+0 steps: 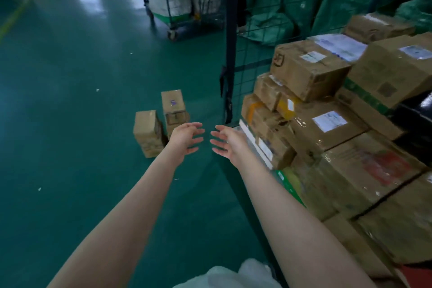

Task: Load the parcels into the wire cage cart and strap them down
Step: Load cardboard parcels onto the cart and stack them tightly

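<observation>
My left hand (184, 138) and right hand (225, 143) reach out with fingers spread wide, holding nothing. Two parcels stand on end on the floor, long axes upright: the taller parcel (174, 106) just beyond my left fingers and the shorter parcel (147, 132) to their left, so the left hand is nearer. The wire cage cart (248, 87), already stacked, lies right of my right fingers.

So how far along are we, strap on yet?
Done: parcels stacked in the cage cart. In hand: nothing; left hand and right hand reach open toward the short box and tall box on the floor. Left: load those, then fasten the strap hanging loose.
</observation>
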### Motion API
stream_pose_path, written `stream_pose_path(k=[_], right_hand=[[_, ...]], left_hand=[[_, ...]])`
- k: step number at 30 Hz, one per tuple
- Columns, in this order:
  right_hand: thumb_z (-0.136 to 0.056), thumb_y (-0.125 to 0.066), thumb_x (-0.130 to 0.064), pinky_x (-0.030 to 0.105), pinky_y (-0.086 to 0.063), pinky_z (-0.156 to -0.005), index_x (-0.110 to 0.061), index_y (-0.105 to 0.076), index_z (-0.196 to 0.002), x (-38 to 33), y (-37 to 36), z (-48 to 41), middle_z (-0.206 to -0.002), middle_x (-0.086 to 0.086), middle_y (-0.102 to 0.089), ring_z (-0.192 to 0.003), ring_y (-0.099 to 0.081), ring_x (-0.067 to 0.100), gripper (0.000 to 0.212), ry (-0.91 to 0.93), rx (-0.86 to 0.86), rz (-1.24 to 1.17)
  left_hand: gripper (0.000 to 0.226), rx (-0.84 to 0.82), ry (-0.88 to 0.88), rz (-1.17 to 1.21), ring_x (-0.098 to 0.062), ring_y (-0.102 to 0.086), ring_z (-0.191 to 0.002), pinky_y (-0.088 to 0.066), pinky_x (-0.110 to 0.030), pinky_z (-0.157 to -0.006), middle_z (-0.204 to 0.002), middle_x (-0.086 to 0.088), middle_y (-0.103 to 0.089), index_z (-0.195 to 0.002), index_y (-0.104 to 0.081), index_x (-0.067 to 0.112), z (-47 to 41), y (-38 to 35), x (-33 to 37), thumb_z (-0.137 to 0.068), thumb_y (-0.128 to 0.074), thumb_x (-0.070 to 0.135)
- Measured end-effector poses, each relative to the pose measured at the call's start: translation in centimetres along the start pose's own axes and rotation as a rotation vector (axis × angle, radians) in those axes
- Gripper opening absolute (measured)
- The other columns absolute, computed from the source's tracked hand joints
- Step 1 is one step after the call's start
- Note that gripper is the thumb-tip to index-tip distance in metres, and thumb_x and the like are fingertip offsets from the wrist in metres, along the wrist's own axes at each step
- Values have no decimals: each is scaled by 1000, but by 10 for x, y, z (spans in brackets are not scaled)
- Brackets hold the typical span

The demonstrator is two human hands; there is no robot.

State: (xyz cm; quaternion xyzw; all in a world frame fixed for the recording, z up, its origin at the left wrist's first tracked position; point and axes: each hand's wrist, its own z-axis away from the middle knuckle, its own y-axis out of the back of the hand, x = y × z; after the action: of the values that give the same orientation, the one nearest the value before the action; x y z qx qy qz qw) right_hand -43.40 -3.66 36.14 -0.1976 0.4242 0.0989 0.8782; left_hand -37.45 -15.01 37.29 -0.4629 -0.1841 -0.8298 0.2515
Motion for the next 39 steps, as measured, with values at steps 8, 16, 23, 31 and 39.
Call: stream_pose_path(k=[8,16,23,31,39], right_hand=[[-99,-41,-11,37,-49,-80,-14,-60,-104,8,-68,-50,-85,0,-65,-91,-61,23,20,-72,-45,62],[-99,-41,-13,36,-49,-78,-13,-59,-105,-7,-129,-141,-86,0,-65,-76,-61,17,19,-126,-93,124],[-99,-41,-11,37,-48,-80,-12,-59,-103,-33,-191,-229,-82,1,-64,-72,-60,16,19,-214,-105,204],[-99,-40,-13,37,-47,-78,-8,-59,-116,-29,-257,-301,-82,1,-62,-70,-56,17,26,-306,-128,285],[-99,-43,-13,39,-47,-85,-7,-59,-117,-24,-329,-384,-87,3,-62,-79,-57,19,25,-357,-35,289]], left_hand=[[26,96,79,82,-18,-59,-98,-44,-37,-91,-101,4,-64,-96,-59,23,-43,65,-6,-96,-37,9],[25,166,111,96,-16,-60,-91,-44,-31,-76,-105,3,-64,-102,-59,21,-124,117,21,-97,-37,12],[24,254,158,111,-14,-58,-83,-45,-31,-79,-101,1,-64,-103,-59,18,-207,166,62,-96,-39,7],[24,303,232,159,-14,-60,-84,-43,-35,-84,-99,4,-64,-102,-59,19,-281,218,64,-97,-37,10],[23,232,323,134,-19,-57,-95,-44,-28,-68,-107,1,-62,-105,-58,18,-375,286,78,-97,-37,12]])
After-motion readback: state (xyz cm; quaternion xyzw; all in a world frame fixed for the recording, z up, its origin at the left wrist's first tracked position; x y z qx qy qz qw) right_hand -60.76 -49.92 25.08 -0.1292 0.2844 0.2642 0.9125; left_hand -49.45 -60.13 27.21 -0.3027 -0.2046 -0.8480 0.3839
